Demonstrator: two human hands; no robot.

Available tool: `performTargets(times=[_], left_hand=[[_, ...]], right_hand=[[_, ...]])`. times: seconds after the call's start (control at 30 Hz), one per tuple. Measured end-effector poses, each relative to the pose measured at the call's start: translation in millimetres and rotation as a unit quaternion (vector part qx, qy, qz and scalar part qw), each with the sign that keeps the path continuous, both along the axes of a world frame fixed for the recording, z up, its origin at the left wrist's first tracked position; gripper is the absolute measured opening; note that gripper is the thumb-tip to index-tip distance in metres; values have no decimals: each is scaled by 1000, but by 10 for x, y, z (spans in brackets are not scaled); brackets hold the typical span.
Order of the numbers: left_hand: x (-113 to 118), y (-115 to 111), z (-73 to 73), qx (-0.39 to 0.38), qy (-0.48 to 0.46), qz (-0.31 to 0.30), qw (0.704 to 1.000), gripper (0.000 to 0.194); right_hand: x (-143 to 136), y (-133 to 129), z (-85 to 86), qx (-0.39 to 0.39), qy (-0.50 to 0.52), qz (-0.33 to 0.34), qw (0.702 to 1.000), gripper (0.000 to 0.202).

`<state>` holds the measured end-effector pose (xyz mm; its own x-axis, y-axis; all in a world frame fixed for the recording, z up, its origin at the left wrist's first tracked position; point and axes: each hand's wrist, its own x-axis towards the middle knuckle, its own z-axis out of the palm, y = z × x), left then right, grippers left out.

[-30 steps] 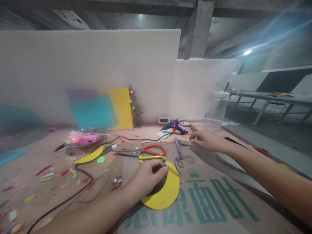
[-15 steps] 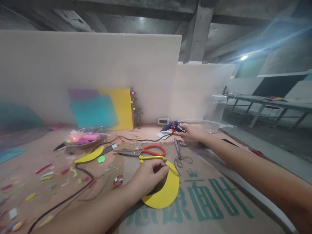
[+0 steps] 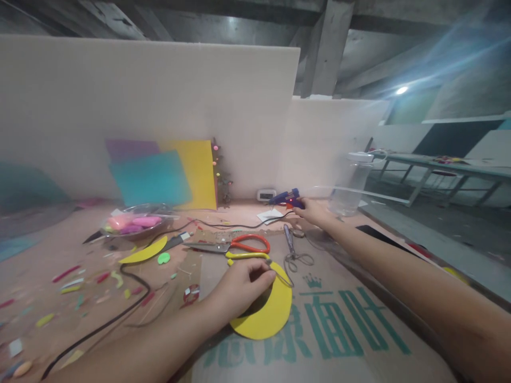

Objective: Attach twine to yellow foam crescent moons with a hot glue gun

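Grasping with the right hand [image 3: 306, 209] the grip end of a blue glue gun [image 3: 284, 197], fingers curled round. Located at the back of the desk [image 3: 237, 209], nozzle end toward a small digital clock [image 3: 266, 195], over or just beside a white card [image 3: 270, 215]; cannot tell whether lifted. Closed at the left hand [image 3: 249, 284] above a yellow disc [image 3: 265, 323]: thumb to fingertips, apparently pinching grey wire [image 3: 284, 277].

Judged for handling: stiff, fairly light plastic, likely hot at the tip and dragged a little by the black cable [image 3: 247, 227]. Best taken by the grip, well clear of the nozzle. Disc: probably thin, light and easily bent, so to be held flat or by the rim. Wire: thin, likely springy.

Noted on the surface: brown cardboard [image 3: 343, 271] with green lettering, scissors [image 3: 223, 248] lying across its far part, scraps strewn to the left, a clear dish [image 3: 120, 234] of pink pieces. Against a pale partition [image 3: 159, 90], coloured sheets [image 3: 149, 178]. Beyond: bare concrete pillar [image 3: 327, 48], bright lamp [image 3: 401, 90], second desk [image 3: 423, 162] at right.
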<state>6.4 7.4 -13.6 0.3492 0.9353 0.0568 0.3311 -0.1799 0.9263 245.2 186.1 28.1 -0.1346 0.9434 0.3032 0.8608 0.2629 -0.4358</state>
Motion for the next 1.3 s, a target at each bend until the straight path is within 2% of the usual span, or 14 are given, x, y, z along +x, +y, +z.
performTargets(times=[0.17, 0.27, 0.33, 0.43, 0.5, 0.57, 0.63, 0.83, 1.03, 1.13, 1.23, 1.3], left_hand=[[-12, 15, -33, -3, -4, -7, 1000, 29], [-14, 15, -46, -8, -5, -9, 1000, 29], [-12, 14, -46, -8, -5, -8, 1000, 29], [-6, 13, -34, -5, -7, -3, 1000, 28], [-2, 8, -20, -6, -8, 2, 1000, 27], [-1, -2, -3, -10, -5, 7, 1000, 27], [-1, -13, 12, -13, -4, 10, 1000, 28], [-6, -13, 5, -19, -2, 30, 999, 30], [-18, -4, -15, -6, 10, 29, 1000, 30], [-21, -4, -7, -5, 13, 28, 1000, 30], [-17, -3, 1, -10, 6, 37, 999, 31], [-13, -2, 4, -15, 4, 42, 999, 31]], right_hand=[[85, -359, 222, 14, 21, -4, 1000, 42], [126, -712, 256, -1, 22, 23, 999, 51], [137, -965, 207, -22, 36, 10, 999, 55], [118, -1300, 68, -25, 84, 4, 996, 46], [90, -1468, -26, -46, 136, 20, 989, 42], [70, -1581, -98, -57, 182, 67, 979, 40], [65, -1638, -145, -56, 206, 93, 973, 37], [109, -1581, -237, -63, 200, 75, 975, 29], [117, -1589, -284, -104, 181, 62, 976, 39], [89, -1620, -274, -96, 199, 86, 971, 39], [60, -1613, -268, -82, 198, 124, 969, 30], [56, -1595, -273, -68, 194, 121, 971, 27]])
